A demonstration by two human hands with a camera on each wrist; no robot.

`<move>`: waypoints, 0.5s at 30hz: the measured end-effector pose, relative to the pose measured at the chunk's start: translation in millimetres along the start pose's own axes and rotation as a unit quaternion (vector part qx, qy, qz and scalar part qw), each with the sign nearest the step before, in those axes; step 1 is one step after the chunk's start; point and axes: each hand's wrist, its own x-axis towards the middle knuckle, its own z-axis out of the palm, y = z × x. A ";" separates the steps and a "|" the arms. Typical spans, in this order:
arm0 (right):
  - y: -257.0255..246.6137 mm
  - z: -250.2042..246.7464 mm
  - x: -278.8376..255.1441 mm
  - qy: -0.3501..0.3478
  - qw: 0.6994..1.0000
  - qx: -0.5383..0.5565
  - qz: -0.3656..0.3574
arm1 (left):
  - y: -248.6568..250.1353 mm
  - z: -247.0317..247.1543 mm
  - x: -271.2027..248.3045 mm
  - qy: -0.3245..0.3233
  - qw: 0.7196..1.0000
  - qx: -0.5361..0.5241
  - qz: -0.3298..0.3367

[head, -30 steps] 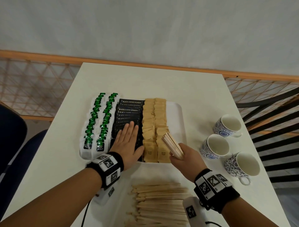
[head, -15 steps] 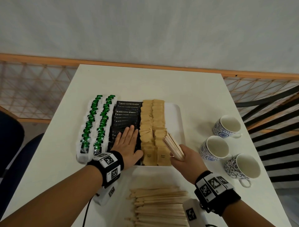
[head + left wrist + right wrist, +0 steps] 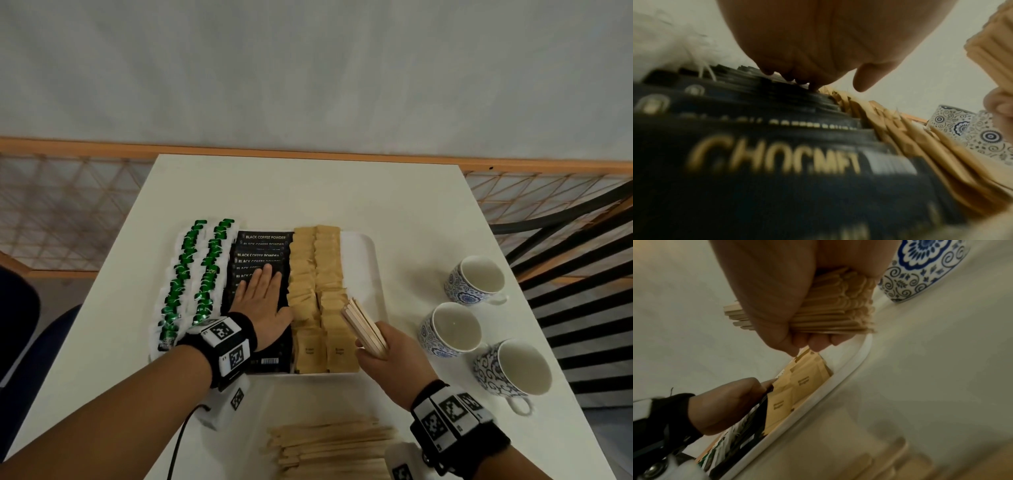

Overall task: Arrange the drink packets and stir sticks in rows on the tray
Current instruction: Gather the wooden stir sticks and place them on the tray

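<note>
A white tray (image 3: 368, 263) holds rows of green-and-white packets (image 3: 193, 277), black coffee packets (image 3: 263, 248) and brown sugar packets (image 3: 317, 274). My left hand (image 3: 262, 299) lies flat with straight fingers on the black coffee packets (image 3: 777, 162). My right hand (image 3: 388, 353) grips a bundle of wooden stir sticks (image 3: 364, 327) over the tray's near right corner, beside the sugar packets (image 3: 797, 386). In the right wrist view the fingers curl round the stir sticks (image 3: 834, 313) above the tray's rim (image 3: 855, 363). The tray's right strip is bare.
A loose pile of stir sticks (image 3: 329, 448) lies in a white container near the table's front edge. Three blue-patterned cups (image 3: 452, 329) stand to the right of the tray. A wooden rail and lattice run behind the table; a dark chair stands at the right.
The view has shifted slightly. Both hands stay about where they were, the left flat on the coffee packets, the right holding the stick bundle.
</note>
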 end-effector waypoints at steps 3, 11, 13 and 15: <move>2.8 0.4 3.6 0.006 1.000 0.007 0.005 | 1.5 -12.2 9.6 0.016 1.000 0.006 0.007; 6.4 0.1 9.0 0.013 0.997 0.052 0.050 | 9.2 -22.3 15.0 0.045 0.999 -0.023 0.011; 5.5 -1.3 10.7 0.020 0.995 0.077 0.058 | 18.8 -28.1 -4.2 0.111 0.988 -0.079 0.075; -1.1 -0.5 9.4 0.031 0.993 0.105 0.051 | 36.6 -30.7 -29.7 0.134 0.960 -0.179 0.171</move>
